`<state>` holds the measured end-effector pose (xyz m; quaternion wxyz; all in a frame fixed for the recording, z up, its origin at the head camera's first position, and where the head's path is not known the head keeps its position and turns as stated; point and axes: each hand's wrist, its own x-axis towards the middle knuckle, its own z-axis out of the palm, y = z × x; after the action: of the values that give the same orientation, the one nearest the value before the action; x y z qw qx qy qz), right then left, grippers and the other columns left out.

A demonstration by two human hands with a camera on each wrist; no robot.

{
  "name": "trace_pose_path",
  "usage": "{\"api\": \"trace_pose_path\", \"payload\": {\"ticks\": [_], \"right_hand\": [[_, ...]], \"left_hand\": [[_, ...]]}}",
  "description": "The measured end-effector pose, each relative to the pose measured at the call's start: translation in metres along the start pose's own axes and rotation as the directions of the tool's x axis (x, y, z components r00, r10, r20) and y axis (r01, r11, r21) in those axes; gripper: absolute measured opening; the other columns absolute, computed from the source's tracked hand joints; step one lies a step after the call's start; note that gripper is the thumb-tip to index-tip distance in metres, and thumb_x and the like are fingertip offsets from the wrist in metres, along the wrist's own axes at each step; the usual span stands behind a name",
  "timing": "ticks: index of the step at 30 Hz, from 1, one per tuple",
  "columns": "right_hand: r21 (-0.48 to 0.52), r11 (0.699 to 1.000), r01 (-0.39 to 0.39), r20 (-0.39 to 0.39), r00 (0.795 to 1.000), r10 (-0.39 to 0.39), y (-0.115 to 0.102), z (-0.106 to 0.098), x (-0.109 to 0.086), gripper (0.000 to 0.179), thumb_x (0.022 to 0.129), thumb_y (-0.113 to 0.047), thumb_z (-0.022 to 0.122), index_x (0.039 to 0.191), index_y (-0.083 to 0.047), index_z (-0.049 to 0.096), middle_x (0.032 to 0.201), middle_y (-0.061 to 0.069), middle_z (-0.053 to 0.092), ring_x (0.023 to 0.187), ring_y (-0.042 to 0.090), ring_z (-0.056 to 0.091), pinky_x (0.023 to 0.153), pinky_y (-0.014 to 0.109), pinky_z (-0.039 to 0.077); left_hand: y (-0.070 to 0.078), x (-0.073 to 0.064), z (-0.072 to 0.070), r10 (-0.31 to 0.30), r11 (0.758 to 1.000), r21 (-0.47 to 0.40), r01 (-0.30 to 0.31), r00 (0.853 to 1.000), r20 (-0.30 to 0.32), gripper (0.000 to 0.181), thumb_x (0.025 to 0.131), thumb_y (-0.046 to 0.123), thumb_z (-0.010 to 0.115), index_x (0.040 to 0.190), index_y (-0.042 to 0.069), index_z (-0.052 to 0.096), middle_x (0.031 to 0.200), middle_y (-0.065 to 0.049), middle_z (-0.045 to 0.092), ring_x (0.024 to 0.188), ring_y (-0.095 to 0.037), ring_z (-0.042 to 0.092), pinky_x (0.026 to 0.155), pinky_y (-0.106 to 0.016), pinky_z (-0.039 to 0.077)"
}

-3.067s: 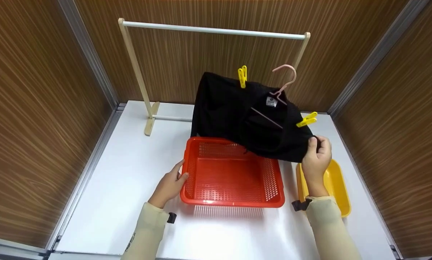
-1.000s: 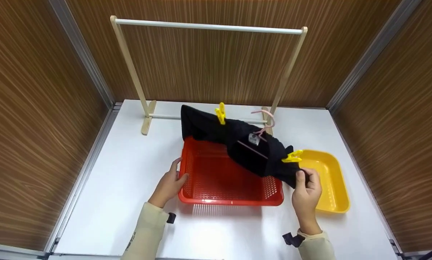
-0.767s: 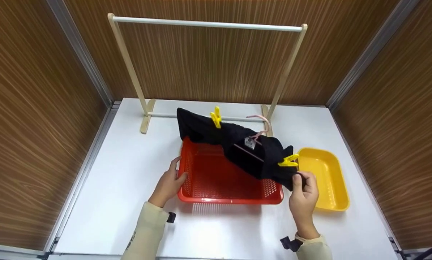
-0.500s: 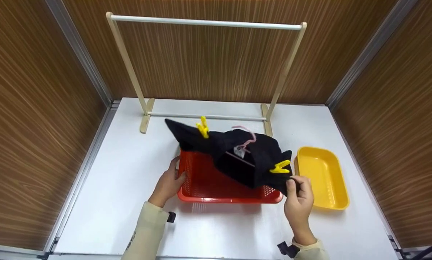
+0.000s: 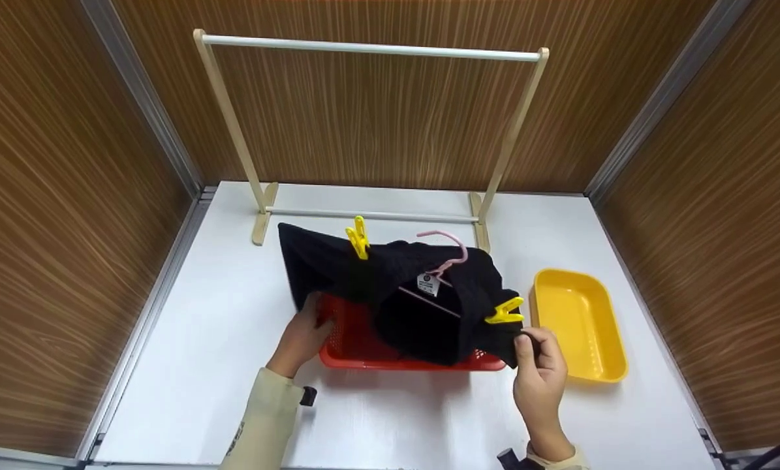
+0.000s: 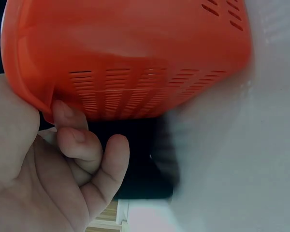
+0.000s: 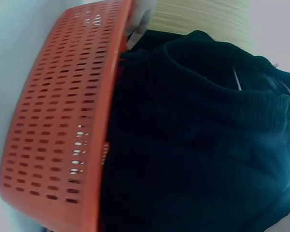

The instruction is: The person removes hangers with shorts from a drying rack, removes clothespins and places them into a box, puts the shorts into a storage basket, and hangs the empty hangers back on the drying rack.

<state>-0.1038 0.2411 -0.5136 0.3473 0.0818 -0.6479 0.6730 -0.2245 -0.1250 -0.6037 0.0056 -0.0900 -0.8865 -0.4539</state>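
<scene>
A black shirt (image 5: 416,267) with a white neck label hangs over the red plastic basket (image 5: 390,364), covering most of its opening. A pink hanger (image 5: 458,251) pokes up through the neck. One yellow clothespin (image 5: 358,238) clips the left shoulder, another yellow clothespin (image 5: 506,311) the right. My right hand (image 5: 540,375) pinches the shirt's right sleeve end between thumb and fingers. At the basket's left rim, my left hand (image 5: 301,339) grips it; the left wrist view shows fingers (image 6: 79,142) curled under that rim. The shirt's left sleeve passes just behind this hand.
Behind the basket stands a drying rack (image 5: 370,47) with wooden legs and a white bar. A yellow tray (image 5: 579,326) lies right of my right hand. Wood-patterned walls close in the white table (image 5: 200,391) at the back and sides.
My right hand has brought the shirt down and toward me, to the left, over the basket; the hanger and clothespins moved along. My left hand has stayed on the rim.
</scene>
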Motion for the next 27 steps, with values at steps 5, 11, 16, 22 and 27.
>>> {"api": "trace_pose_path", "payload": {"ticks": [5, 11, 16, 22, 27], "right_hand": [[0.024, 0.999, -0.022, 0.017, 1.0, 0.022, -0.017, 0.003, -0.003, 0.011, 0.101, 0.011, 0.053, 0.101, 0.023, 0.054, 0.09, 0.007, 0.059, 0.084, 0.014, 0.058, 0.072, 0.02, 0.05], [0.032, 0.999, -0.034, 0.028, 0.999, 0.033, -0.025, 0.005, -0.001, 0.012, 0.101, 0.01, 0.054, 0.101, 0.022, 0.055, 0.09, 0.007, 0.06, 0.084, 0.015, 0.058, 0.072, 0.02, 0.05], [0.041, 0.995, -0.091, 0.029, 0.995, 0.09, -0.008, 0.003, 0.005, 0.015, 0.102, 0.007, 0.054, 0.101, 0.022, 0.054, 0.091, 0.001, 0.065, 0.083, 0.012, 0.059, 0.073, 0.021, 0.05], [0.063, 0.979, -0.194, 0.036, 0.981, 0.192, 0.029, -0.008, 0.012, 0.011, 0.103, 0.006, 0.054, 0.1, 0.016, 0.058, 0.091, -0.002, 0.068, 0.084, 0.009, 0.06, 0.076, 0.02, 0.05], [0.06, 0.962, -0.267, 0.019, 0.964, 0.266, 0.054, -0.017, 0.014, 0.011, 0.103, 0.003, 0.055, 0.1, 0.011, 0.061, 0.091, -0.004, 0.066, 0.087, 0.008, 0.058, 0.079, 0.019, 0.049]], "left_hand": [[-0.004, -0.002, 0.001, 0.029, 0.999, 0.021, -0.029, 1.0, -0.01, 0.04, 0.098, 0.014, 0.063, 0.133, 0.002, 0.046, 0.076, -0.004, 0.055, 0.067, -0.018, 0.054, 0.065, -0.037, 0.047], [-0.006, -0.002, 0.001, 0.025, 0.999, 0.033, -0.025, 1.0, -0.01, 0.025, 0.101, 0.015, 0.062, 0.123, 0.002, 0.059, 0.076, -0.004, 0.051, 0.071, -0.02, 0.053, 0.069, -0.038, 0.045], [-0.005, -0.003, 0.001, -0.022, 0.999, 0.038, 0.023, 1.0, -0.007, 0.028, 0.101, 0.019, 0.063, 0.124, 0.002, 0.066, 0.109, -0.015, 0.068, 0.096, -0.027, 0.061, 0.089, -0.046, 0.05], [-0.004, -0.003, 0.002, 0.006, 0.999, 0.033, -0.005, 0.999, -0.036, 0.041, 0.1, 0.021, 0.065, 0.134, 0.0, 0.059, 0.123, -0.022, 0.068, 0.113, -0.034, 0.065, 0.1, -0.052, 0.05], [-0.004, -0.002, 0.001, 0.013, 0.999, 0.032, -0.012, 0.999, -0.037, 0.054, 0.1, 0.024, 0.065, 0.147, 0.003, 0.048, 0.128, -0.025, 0.067, 0.117, -0.038, 0.065, 0.1, -0.055, 0.05]]}}
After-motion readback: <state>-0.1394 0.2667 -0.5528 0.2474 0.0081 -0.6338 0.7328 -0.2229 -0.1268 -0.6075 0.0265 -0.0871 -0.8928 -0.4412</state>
